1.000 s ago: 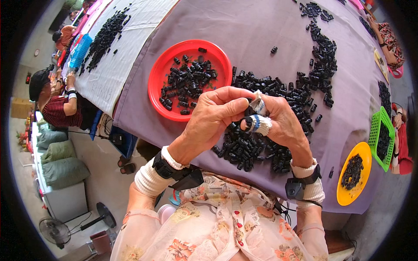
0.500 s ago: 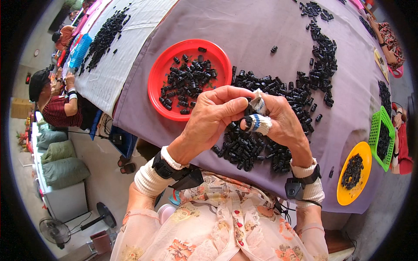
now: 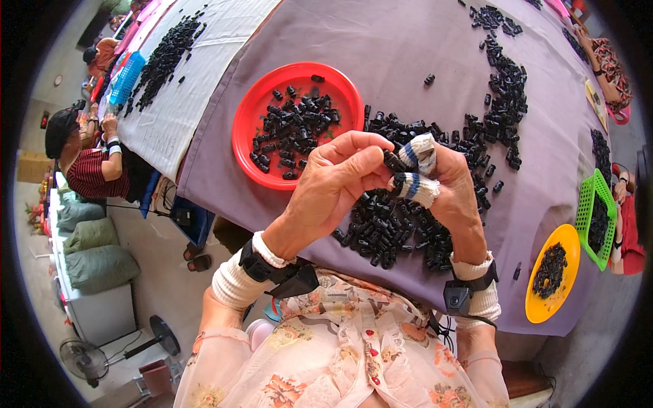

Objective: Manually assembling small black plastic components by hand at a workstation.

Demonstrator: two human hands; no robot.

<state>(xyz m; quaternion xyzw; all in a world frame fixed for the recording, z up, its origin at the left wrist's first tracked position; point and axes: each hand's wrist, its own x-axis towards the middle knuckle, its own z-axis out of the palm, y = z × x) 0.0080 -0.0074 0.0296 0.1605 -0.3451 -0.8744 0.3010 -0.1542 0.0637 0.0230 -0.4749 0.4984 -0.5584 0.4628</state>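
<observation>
My left hand [image 3: 325, 182] pinches one end of a small black cylindrical part [image 3: 393, 162] between thumb and fingertips. At its other end my right hand [image 3: 454, 194], with striped cloth covers [image 3: 417, 190] on its thumb and finger, grips the same part. Both hands hover over a heap of similar black parts [image 3: 388, 234] on the purple tablecloth [image 3: 408, 41]. Left of the heap lies a red round tray [image 3: 243, 139] with many black parts [image 3: 294, 126] in it, partly behind my left hand.
A yellow plate [image 3: 537, 307] with small dark pieces and a green basket [image 3: 586, 204] stand at the right. More black parts [image 3: 507, 102] trail toward the far side. A person [image 3: 88, 156] works at the white-covered table [image 3: 211, 61] on the left; others sit at the right edge.
My right hand's covered finger and thumb have moved slightly right and apart from my left fingers. The black part between them now shows more plainly.
</observation>
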